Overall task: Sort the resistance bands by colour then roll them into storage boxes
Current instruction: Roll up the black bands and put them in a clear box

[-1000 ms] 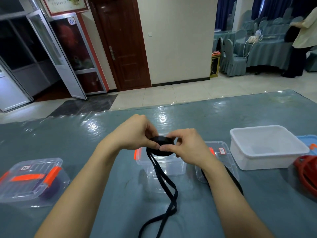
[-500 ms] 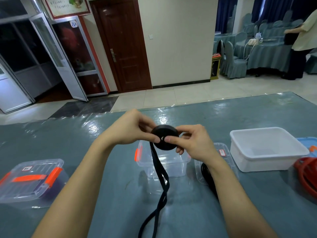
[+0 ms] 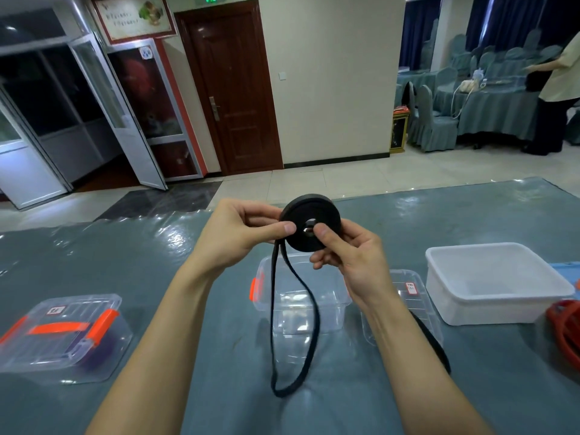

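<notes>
A black resistance band [image 3: 309, 215] is wound into a thick flat coil held up above the table. My left hand [image 3: 241, 233] pinches the coil's left edge with thumb and fingers. My right hand [image 3: 348, 255] pinches it near the centre hole. The band's loose end hangs down as a long loop [image 3: 295, 340] whose bottom rests on the tablecloth. Beneath the hands stands an open clear storage box [image 3: 298, 302] with an orange latch.
A closed clear box with orange clips [image 3: 62, 334] holding something purple sits at the left. A clear lid [image 3: 408, 296] and another black band [image 3: 436, 346] lie by my right forearm. A white tub [image 3: 492, 284] and red bands [image 3: 565, 331] are at the right.
Both hands have lifted the coil higher and turned its flat face toward me. The coil has grown thicker and the hanging tail has become a shorter loop.
</notes>
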The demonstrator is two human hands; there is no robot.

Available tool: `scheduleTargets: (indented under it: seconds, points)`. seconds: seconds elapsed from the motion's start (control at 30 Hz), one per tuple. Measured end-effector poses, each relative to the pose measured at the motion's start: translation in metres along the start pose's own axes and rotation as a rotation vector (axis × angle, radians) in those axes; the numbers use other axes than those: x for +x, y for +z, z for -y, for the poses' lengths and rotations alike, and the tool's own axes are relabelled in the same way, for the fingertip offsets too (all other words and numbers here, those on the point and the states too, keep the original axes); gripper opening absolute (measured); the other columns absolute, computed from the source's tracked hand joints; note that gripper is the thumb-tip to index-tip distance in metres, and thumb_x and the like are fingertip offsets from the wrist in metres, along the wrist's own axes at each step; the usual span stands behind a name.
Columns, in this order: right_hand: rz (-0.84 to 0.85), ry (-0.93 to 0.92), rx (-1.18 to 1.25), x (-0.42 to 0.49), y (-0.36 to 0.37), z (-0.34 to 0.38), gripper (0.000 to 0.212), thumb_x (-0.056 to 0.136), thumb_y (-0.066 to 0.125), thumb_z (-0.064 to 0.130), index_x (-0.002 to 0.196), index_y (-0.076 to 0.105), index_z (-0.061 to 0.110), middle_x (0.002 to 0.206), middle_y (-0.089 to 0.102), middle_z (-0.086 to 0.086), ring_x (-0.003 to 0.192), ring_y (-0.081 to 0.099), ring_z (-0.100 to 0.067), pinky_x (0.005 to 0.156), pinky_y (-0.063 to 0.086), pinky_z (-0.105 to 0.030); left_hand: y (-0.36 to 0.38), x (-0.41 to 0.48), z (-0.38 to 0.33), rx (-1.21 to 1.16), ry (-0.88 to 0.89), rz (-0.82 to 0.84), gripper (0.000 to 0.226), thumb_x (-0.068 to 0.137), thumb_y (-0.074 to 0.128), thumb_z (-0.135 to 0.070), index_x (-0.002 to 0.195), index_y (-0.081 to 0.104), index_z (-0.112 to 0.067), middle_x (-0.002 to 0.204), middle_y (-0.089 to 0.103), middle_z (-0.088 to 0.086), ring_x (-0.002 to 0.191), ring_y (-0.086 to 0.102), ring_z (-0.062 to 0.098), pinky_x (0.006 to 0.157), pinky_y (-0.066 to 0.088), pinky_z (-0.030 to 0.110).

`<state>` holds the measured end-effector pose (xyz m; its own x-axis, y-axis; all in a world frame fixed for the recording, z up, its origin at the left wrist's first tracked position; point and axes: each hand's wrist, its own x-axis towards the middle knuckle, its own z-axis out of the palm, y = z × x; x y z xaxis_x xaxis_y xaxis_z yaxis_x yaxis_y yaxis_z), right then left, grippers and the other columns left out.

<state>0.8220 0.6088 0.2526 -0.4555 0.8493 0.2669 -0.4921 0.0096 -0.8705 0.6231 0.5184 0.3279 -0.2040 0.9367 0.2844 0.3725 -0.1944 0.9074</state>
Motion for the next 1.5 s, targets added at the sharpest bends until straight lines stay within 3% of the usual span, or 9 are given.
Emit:
scheduleTargets:
  seconds: [0.17, 0.3, 0.4, 0.67, 0.87, 1.0, 1.2, 1.4, 1.5]
  points:
    - [0.128, -0.041, -0.55, 0.004, -0.014, 0.022, 0.041, 0.072, 0.096, 0.048, 0.107, 0.08, 0.034, 0.108, 0.08, 0.009, 0.05, 0.07, -0.025, 0.048, 0.051, -0.028, -0.009, 0.0, -0.009, 0.377, 0.017, 0.126, 0.015, 0.081, 0.097, -0.022, 0.094, 0.089, -0.025, 0.082, 0.084, 0.001, 0.085, 0.083, 0.026, 0.085, 0.067, 0.05]
    - [0.317, -0.062, -0.961, 0.014, -0.006, 0.041, 0.027, 0.078, 0.093, 0.048, 0.099, 0.08, 0.035, 0.067, 0.071, 0.023, 0.045, 0.063, -0.011, 0.055, 0.051, -0.026, -0.005, 0.01, -0.022, 0.659, 0.046, 0.261, 0.012, 0.081, 0.097, -0.023, 0.089, 0.088, -0.026, 0.077, 0.082, -0.008, 0.077, 0.081, 0.014, 0.079, 0.066, 0.048]
    - [0.382, -0.086, -1.126, 0.019, 0.004, 0.044, 0.02, 0.086, 0.089, 0.042, 0.093, 0.077, 0.028, 0.062, 0.064, 0.034, 0.046, 0.064, -0.01, 0.058, 0.05, -0.029, -0.005, 0.016, -0.034, 0.783, 0.043, 0.326, 0.011, 0.08, 0.097, -0.024, 0.086, 0.087, -0.026, 0.076, 0.081, -0.012, 0.074, 0.078, 0.005, 0.076, 0.065, 0.044]
    - [0.445, -0.09, -1.185, 0.026, 0.013, 0.05, 0.022, 0.081, 0.092, 0.048, 0.091, 0.084, 0.029, 0.062, 0.072, 0.016, 0.051, 0.07, -0.009, 0.052, 0.049, -0.023, -0.009, 0.025, -0.05, 0.882, 0.074, 0.408, 0.014, 0.079, 0.097, -0.026, 0.09, 0.088, -0.026, 0.076, 0.081, -0.016, 0.072, 0.077, -0.001, 0.079, 0.066, 0.041]
    - [0.317, -0.12, -0.695, 0.036, 0.004, 0.065, 0.018, 0.082, 0.094, 0.022, 0.097, 0.087, 0.015, 0.073, 0.078, -0.015, 0.052, 0.069, -0.026, 0.053, 0.059, -0.035, -0.037, 0.016, -0.041, 0.536, 0.064, 0.231, 0.032, 0.077, 0.095, -0.04, 0.106, 0.088, -0.028, 0.092, 0.085, -0.007, 0.091, 0.083, 0.013, 0.095, 0.066, 0.047]
    - [0.217, -0.152, -0.475, 0.04, 0.008, 0.071, 0.015, 0.084, 0.091, 0.015, 0.097, 0.086, 0.008, 0.078, 0.077, -0.022, 0.052, 0.067, -0.023, 0.052, 0.059, -0.028, -0.035, 0.009, -0.031, 0.204, 0.111, 0.046, 0.032, 0.075, 0.094, -0.036, 0.105, 0.089, -0.028, 0.097, 0.086, 0.0, 0.096, 0.084, 0.017, 0.089, 0.066, 0.027]
    - [0.196, -0.076, -0.277, 0.029, 0.012, 0.043, 0.013, 0.087, 0.087, 0.011, 0.098, 0.084, 0.005, 0.088, 0.078, -0.027, 0.055, 0.069, -0.025, 0.052, 0.059, -0.029, -0.035, 0.006, -0.038, 0.228, 0.089, 0.037, 0.033, 0.072, 0.095, -0.038, 0.102, 0.089, -0.024, 0.092, 0.086, 0.002, 0.092, 0.084, 0.02, 0.088, 0.068, 0.035]
    - [0.352, 0.044, -0.872, 0.028, 0.004, 0.038, 0.056, 0.066, 0.1, 0.054, 0.115, 0.079, 0.037, 0.108, 0.077, 0.016, 0.054, 0.075, -0.026, 0.05, 0.051, -0.025, -0.028, 0.013, -0.035, 0.787, 0.011, 0.298, 0.018, 0.077, 0.098, -0.036, 0.088, 0.088, -0.027, 0.075, 0.081, -0.004, 0.074, 0.077, 0.018, 0.077, 0.063, 0.048]
    - [0.499, 0.015, -1.086, 0.034, 0.015, 0.04, 0.036, 0.073, 0.095, 0.054, 0.103, 0.081, 0.038, 0.097, 0.076, 0.025, 0.05, 0.073, -0.018, 0.058, 0.052, -0.026, -0.016, 0.016, -0.035, 0.931, 0.008, 0.4, 0.018, 0.076, 0.098, -0.039, 0.087, 0.088, -0.029, 0.072, 0.078, -0.016, 0.07, 0.073, 0.004, 0.069, 0.063, 0.035]
